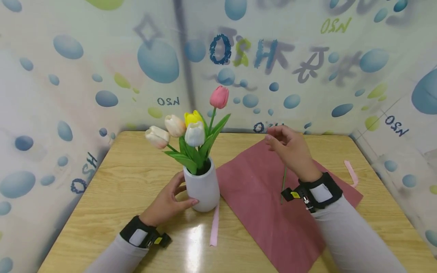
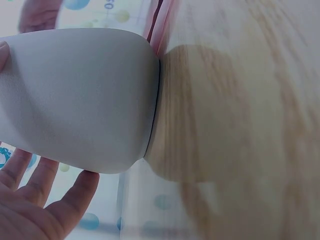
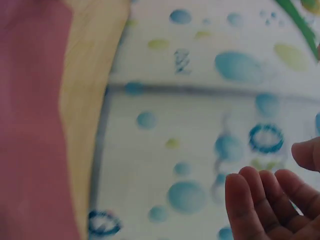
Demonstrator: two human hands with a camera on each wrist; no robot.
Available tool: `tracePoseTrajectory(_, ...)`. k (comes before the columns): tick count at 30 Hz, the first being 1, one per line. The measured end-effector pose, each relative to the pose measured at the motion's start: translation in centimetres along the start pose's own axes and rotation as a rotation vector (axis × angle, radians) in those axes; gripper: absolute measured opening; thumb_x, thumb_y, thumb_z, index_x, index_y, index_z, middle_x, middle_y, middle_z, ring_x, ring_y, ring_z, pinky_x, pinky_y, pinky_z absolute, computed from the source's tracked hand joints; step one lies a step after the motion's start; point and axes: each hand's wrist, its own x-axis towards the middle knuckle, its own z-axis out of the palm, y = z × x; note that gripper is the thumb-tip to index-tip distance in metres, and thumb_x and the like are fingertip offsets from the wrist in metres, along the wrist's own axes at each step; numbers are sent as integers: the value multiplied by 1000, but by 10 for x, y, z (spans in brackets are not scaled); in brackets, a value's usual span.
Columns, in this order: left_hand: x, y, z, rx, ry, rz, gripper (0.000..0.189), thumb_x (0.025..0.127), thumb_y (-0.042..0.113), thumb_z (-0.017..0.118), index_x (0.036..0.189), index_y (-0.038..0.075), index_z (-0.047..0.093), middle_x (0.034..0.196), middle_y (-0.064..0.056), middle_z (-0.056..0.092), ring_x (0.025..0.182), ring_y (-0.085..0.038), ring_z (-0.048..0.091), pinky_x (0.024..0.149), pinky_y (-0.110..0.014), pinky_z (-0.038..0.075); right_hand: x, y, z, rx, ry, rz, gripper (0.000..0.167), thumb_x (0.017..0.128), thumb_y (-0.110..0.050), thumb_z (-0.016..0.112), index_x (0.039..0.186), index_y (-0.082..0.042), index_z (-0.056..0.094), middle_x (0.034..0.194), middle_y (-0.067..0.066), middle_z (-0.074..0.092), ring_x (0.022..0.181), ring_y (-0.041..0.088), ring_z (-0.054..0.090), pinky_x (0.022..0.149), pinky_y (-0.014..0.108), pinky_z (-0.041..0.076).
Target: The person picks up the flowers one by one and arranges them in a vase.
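A white vase stands on the wooden table with several artificial tulips in it: a pink tulip highest, a yellow tulip, a white tulip and pale cream ones to the left. My left hand grips the vase low on its left side, thumb in front and fingers behind; in the left wrist view fingertips meet the vase wall. Raised over the far part of the dark pink paper, my right hand holds nothing, its fingers loosely bent.
A thin green stem lies on the paper, partly hidden by the right hand and wrist. One pink ribbon runs out from the vase's base; another pink ribbon lies by the paper's right edge. A patterned wall backdrop borders the table.
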Motion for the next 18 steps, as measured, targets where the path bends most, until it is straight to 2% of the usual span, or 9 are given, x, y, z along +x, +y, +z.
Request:
tracePoseTrajectory(3,0,0,-1,3,-1,4,88,89,17,84,159,32,34,162,-3,41,147,-34,42,115,-62,42,1,30,-10,-22,26,82,42,106,-33,61,133,-1,62,116,20,69,90,-1,68,77,20,60)
tracePoseTrajectory(6,0,-1,0,5,-1,12,86,89,17,83,159,33,35,161,-3,42,146,-34,43,114,-61,42,0,54,-17,-63,17,187,46,106,-34,60,135,1,60,118,23,68,96,16,70,79,28,62)
tracePoseTrajectory(10,-1,-2,0,4,-5,12,86,90,17,83,159,34,34,162,-2,42,146,-32,43,114,-61,43,-4,80,-23,-210,-43,308,50,106,-34,59,137,5,58,125,26,65,110,37,64,86,42,60)
tracePoseTrajectory(14,-1,-3,1,-4,-7,16,87,90,16,83,158,36,34,161,0,42,146,-25,44,114,-60,43,-7,101,-25,-337,-122,415,54,104,-36,60,136,8,57,126,29,64,110,40,61,87,48,55)
tracePoseTrajectory(16,-1,-4,1,-6,-7,21,86,90,16,83,158,36,34,161,0,42,145,-19,45,114,-60,43,-9,109,-26,-378,-155,459,54,102,-39,62,131,7,60,116,26,67,100,36,63,80,44,54)
tracePoseTrajectory(18,-1,-4,1,-3,-6,25,86,90,16,83,158,36,35,161,1,43,144,-14,45,114,-59,43,-11,116,-26,-407,-182,492,51,100,-43,65,119,3,64,98,18,67,86,30,62,69,38,51)
